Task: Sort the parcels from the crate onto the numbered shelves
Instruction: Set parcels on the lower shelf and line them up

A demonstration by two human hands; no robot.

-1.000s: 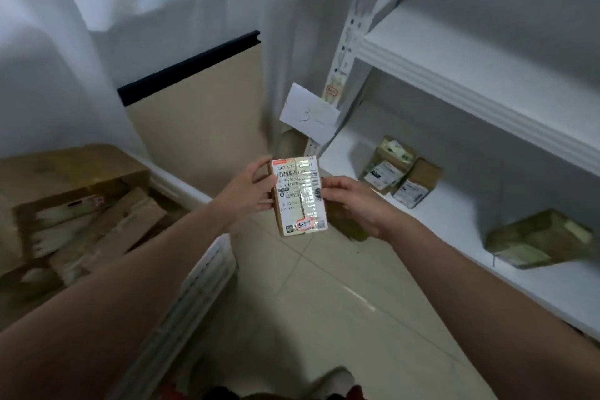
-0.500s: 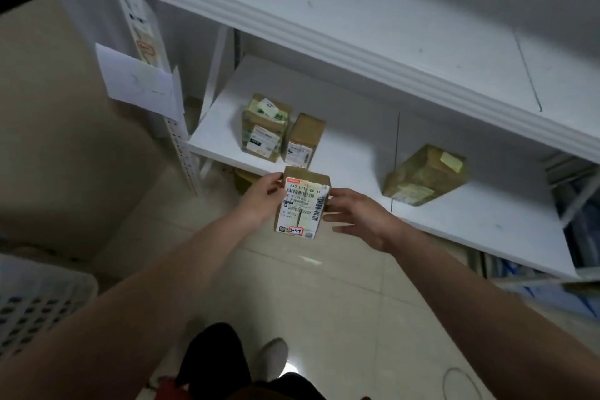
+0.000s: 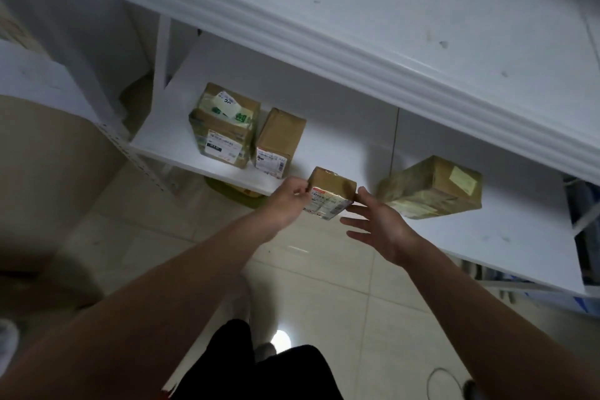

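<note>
small parcel [image 3: 329,187]: brown box, label facing the camera, at the front edge of the lower shelf [image 3: 341,140]; resting or just above, cannot tell
left hand [image 3: 287,204]: fingers pinch the parcel's left end
right hand [image 3: 381,227]: fingers spread and released, index tip at the parcel's right end
neighbours: labelled parcel [image 3: 224,127] and plain brown parcel [image 3: 279,143] to its left, taped parcel [image 3: 431,187] to its right
below: tiled floor [image 3: 324,286]
</note>
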